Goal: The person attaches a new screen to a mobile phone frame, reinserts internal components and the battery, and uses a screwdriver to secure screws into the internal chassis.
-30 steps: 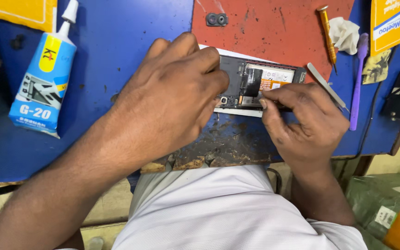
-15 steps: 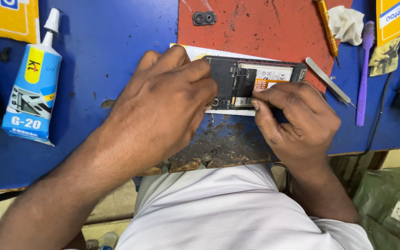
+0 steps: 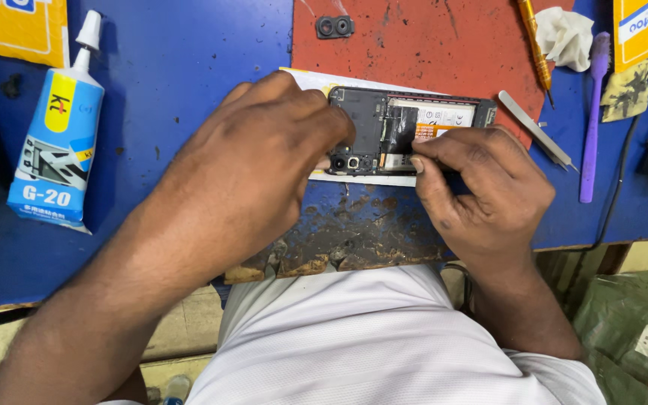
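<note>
Two bare hands are bent over an opened phone point(image 3: 406, 131) that lies back-off on a white sheet point(image 3: 316, 79), straddling the line where the red mat point(image 3: 429, 45) meets the blue desk point(image 3: 189, 60). From where I stand, the left hand point(image 3: 256, 172) lies over the phone's camera end, fingers curled down on its edge and steadying it; the grip is a flat press and no pinch, and it holds nothing else. The right hand point(image 3: 481, 187) has thumb and forefinger drawn tight together at the phone's lower edge, just below the black strip across the battery; the grip is narrow, closed on something very small, but I cannot tell what, as the fingertips hide it.

I judge the phone light and stiff along its frame but fragile inside: the bare board, thin ribbon and battery would not take prying or bending. It is best held by the long outer edges, as the left hand does, keeping off the middle. Any small part at the right fingertips would be slippery and easy to lose.

Around them: a glue tube point(image 3: 58, 135) lies well to the left, a small black camera cover point(image 3: 334, 27) sits on the mat above the phone, tweezers point(image 3: 538, 129) lie just beside the right hand, a purple brush point(image 3: 592, 112) and a screwdriver point(image 3: 535, 45) lie farther right, near a crumpled tissue point(image 3: 566, 36). The desk's front edge point(image 3: 354, 232) is worn and chipped
</note>
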